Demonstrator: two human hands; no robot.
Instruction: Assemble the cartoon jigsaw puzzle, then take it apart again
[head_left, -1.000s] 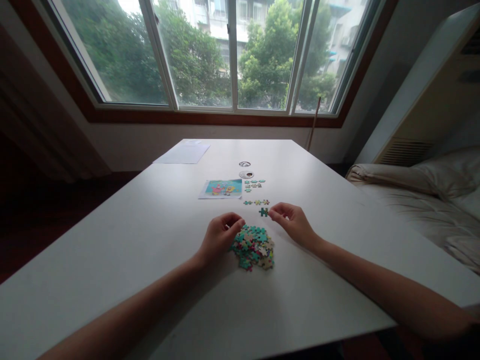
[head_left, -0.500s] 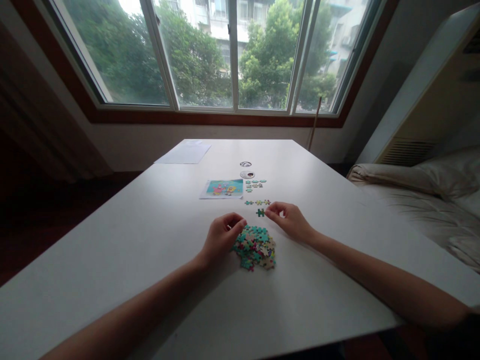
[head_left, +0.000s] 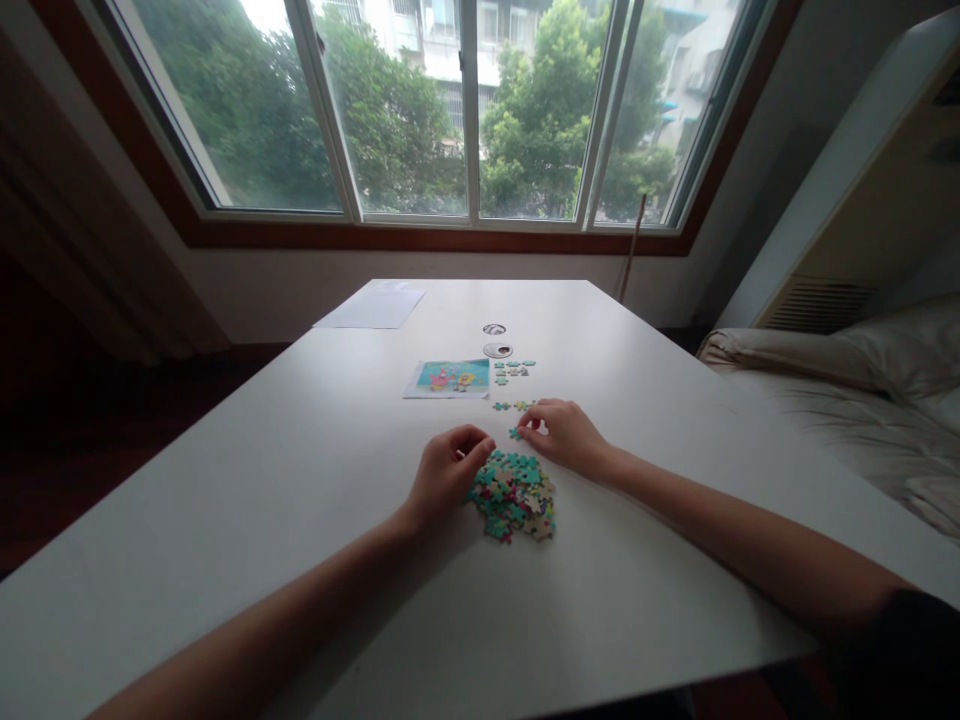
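My right hand (head_left: 561, 432) pinches a small green jigsaw puzzle piece (head_left: 515, 433) at its right edge, just above the table. Closer to me lies a heap of loose puzzle pieces (head_left: 517, 498), mostly green with some tan, red and yellow. At the heap's upper left rests my left hand (head_left: 452, 462), its fingers curled and the thumb close to the fingertips; whether anything is between them is hidden. Beyond my right hand sits a short row of puzzle pieces (head_left: 502, 406), partly covered by my fingers.
A cartoon picture sheet (head_left: 453, 378) lies left of a small group of laid-out pieces (head_left: 514, 371). Farther off are two round discs (head_left: 498, 350) and a white paper (head_left: 375, 308). All are on the white table (head_left: 247, 480). A sofa (head_left: 810, 385) stands at the right.
My right hand has shifted slightly left and turned, and the green piece in it has tilted. It now covers more of the row behind. My left hand has stayed by the heap.
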